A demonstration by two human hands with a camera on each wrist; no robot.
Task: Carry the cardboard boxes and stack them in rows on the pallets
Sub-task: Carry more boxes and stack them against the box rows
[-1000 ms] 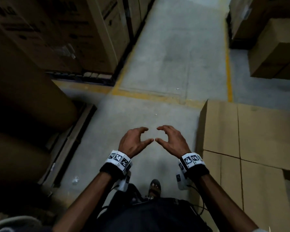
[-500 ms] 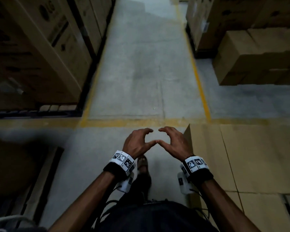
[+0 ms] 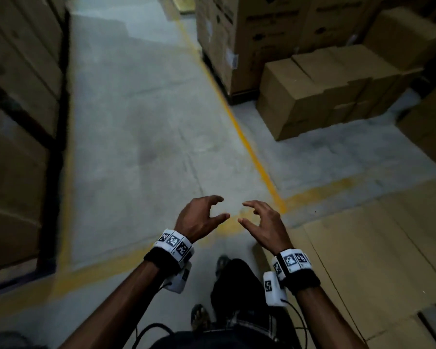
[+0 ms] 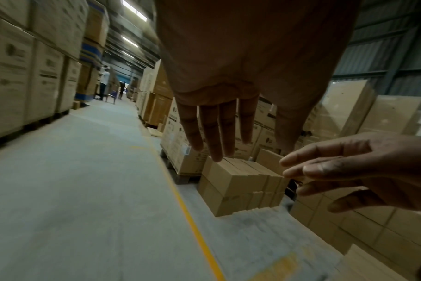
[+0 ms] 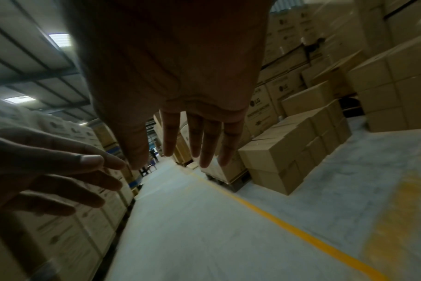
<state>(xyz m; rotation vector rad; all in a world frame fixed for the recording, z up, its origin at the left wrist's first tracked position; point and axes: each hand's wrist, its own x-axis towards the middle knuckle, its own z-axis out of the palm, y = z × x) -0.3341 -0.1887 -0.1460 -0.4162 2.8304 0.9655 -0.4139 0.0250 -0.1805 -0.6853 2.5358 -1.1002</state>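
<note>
Plain cardboard boxes, stacked two high in a row on the floor, ahead and to the right, beyond the yellow line. Long axis of the row running away to the right, one short end turned toward the aisle. Well apart from both hands. Right hand on the nearer side, left hand just beside it; both raised at waist height, empty, fingers spread and loosely bent, fingertips close but not touching. Likely a walk forward and a turn right before any reach. Flat cardboard tops close at the right, probably an already stacked layer; pallet beneath not visible. Tall printed cartons behind the row, more on the left. Far end of the row cut off by other boxes; much blurred and dim, box seams hard to make out.
</note>
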